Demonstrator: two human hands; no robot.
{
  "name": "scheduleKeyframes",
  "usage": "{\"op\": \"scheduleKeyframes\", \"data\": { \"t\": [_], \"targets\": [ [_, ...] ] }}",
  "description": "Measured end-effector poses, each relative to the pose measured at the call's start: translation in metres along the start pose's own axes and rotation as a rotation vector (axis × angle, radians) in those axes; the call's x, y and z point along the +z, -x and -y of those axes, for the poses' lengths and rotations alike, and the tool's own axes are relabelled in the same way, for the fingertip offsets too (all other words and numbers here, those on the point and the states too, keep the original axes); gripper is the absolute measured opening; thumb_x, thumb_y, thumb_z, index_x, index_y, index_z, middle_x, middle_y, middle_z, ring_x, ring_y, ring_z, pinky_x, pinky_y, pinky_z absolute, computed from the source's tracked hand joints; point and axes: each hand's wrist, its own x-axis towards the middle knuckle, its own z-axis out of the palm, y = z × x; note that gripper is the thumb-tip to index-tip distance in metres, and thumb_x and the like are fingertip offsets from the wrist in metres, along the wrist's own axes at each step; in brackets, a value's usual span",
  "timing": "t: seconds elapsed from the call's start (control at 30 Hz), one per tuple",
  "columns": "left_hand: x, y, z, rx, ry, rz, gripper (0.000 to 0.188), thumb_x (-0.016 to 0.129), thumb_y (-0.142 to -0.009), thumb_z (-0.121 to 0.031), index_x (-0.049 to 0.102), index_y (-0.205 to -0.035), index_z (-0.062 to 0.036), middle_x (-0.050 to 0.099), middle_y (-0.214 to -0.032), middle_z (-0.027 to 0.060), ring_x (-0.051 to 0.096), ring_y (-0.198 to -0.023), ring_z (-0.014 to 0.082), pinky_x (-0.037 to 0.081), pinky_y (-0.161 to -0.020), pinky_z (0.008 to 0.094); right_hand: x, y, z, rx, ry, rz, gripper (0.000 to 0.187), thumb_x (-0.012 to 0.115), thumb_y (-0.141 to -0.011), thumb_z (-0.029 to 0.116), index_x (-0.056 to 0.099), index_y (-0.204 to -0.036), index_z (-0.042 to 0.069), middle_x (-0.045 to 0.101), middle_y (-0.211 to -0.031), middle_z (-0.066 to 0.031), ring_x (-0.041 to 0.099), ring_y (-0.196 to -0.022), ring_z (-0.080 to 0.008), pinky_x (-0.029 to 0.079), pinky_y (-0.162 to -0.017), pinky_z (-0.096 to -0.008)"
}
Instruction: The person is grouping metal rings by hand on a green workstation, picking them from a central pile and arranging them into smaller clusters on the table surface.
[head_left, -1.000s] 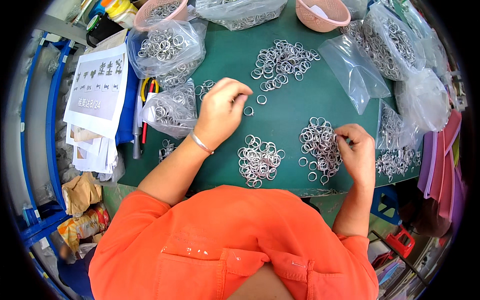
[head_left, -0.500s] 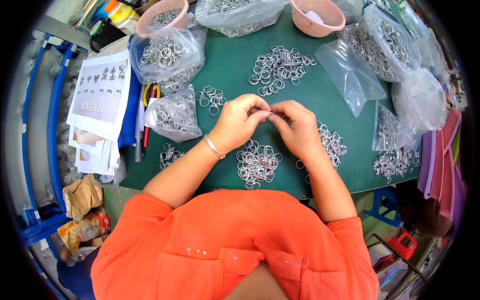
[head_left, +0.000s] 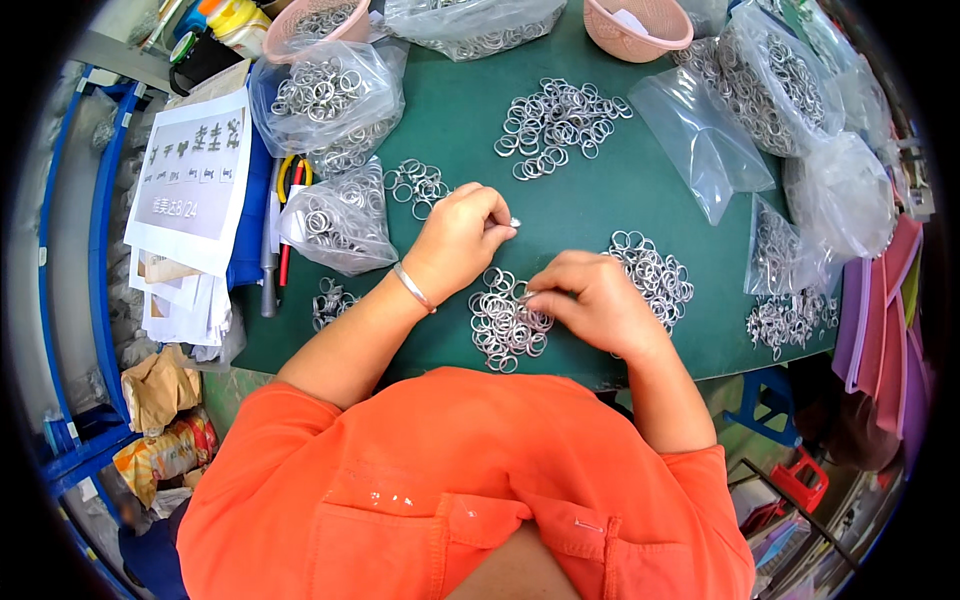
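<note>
My left hand (head_left: 460,238), with a bracelet on its wrist, is closed in a pinch. A small silver metal piece (head_left: 515,223) sticks out between its thumb and forefinger, too small to tell its kind. Lower and to the right, my right hand (head_left: 597,302) reaches into the near pile of silver metal rings (head_left: 505,330). Its thumb and forefinger pinch a ring at the pile's right edge, mostly covered by the fingers. A second pile of rings (head_left: 660,280) lies just beyond the right hand, partly behind it. A small group of rings (head_left: 417,186) lies left of my left hand.
A larger ring pile (head_left: 562,125) lies farther back on the green table (head_left: 450,110). Bags of rings (head_left: 340,215) line the left side, beside papers (head_left: 195,185). At right are an empty plastic bag (head_left: 700,145), filled bags and small metal parts (head_left: 785,325). A pink basket (head_left: 640,35) stands behind.
My hands were together above the near pile. The right hand has come away, down to the near ring pile, while the left stays raised with the small metal piece.
</note>
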Motion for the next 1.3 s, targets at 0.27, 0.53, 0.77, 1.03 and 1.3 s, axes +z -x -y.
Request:
{"op": "scheduleKeyframes", "data": {
  "t": [0.27, 0.53, 0.77, 1.03, 1.3],
  "targets": [
    [-0.001, 0.000, -0.011, -0.025, 0.180, -0.087, 0.016, 0.070, -0.080, 0.002, 0.062, -0.094, 0.0014, 0.062, -0.088, 0.0094, 0.065, -0.072, 0.0180, 0.053, -0.065, 0.0270, 0.014, -0.012, -0.012, 0.098, 0.053, -0.342, 0.018, 0.072, -0.081, 0.009, 0.065, -0.095, 0.001, 0.063, -0.087, -0.0130, 0.064, -0.073, -0.0265, 0.051, -0.066, -0.0368],
    [0.020, -0.011, -0.005, 0.172, -0.133, -0.058, 0.022, 0.068, -0.083, -0.003, 0.063, -0.104, 0.0010, 0.063, -0.094, 0.0132, 0.066, -0.080, 0.0242, 0.054, -0.073, 0.0335, 0.022, -0.039, -0.031, 0.032, 0.366, -0.435, 0.020, 0.071, -0.078, 0.008, 0.066, -0.096, 0.001, 0.062, -0.089, -0.0142, 0.063, -0.083, -0.0334, 0.052, -0.074, -0.0430],
    [-0.007, 0.014, -0.025, -0.106, 0.403, 0.045, 0.018, 0.071, -0.086, -0.006, 0.064, -0.101, 0.0014, 0.068, -0.092, 0.0069, 0.067, -0.082, 0.0117, 0.055, -0.071, 0.0246, 0.019, -0.026, -0.004, 0.164, -0.115, -0.256, 0.014, 0.066, -0.081, 0.001, 0.069, -0.094, 0.000, 0.067, -0.089, -0.0152, 0.067, -0.076, -0.0247, 0.053, -0.070, -0.0321],
    [-0.139, 0.091, -0.032, 0.048, -0.255, 0.240, 0.009, 0.071, -0.075, 0.000, 0.064, -0.079, -0.0016, 0.064, -0.078, 0.0108, 0.064, -0.074, 0.0290, 0.050, -0.065, 0.0360, -0.016, -0.029, -0.011, 0.086, 0.353, -0.330, 0.013, 0.062, -0.084, 0.003, 0.069, -0.095, 0.000, 0.066, -0.094, -0.0154, 0.063, -0.089, -0.0347, 0.051, -0.080, -0.0407],
    [-0.133, 0.119, -0.005, -0.079, -0.398, 0.030, 0.008, 0.069, -0.076, 0.002, 0.062, -0.080, 0.0009, 0.061, -0.080, 0.0136, 0.061, -0.075, 0.0319, 0.049, -0.066, 0.0377, 0.006, -0.075, -0.038, -0.205, 0.497, -0.289, 0.029, 0.058, -0.078, -0.008, 0.068, -0.103, 0.002, 0.062, -0.115, -0.0147, 0.056, -0.112, -0.0348, 0.047, -0.094, -0.0409]
  ]
}}
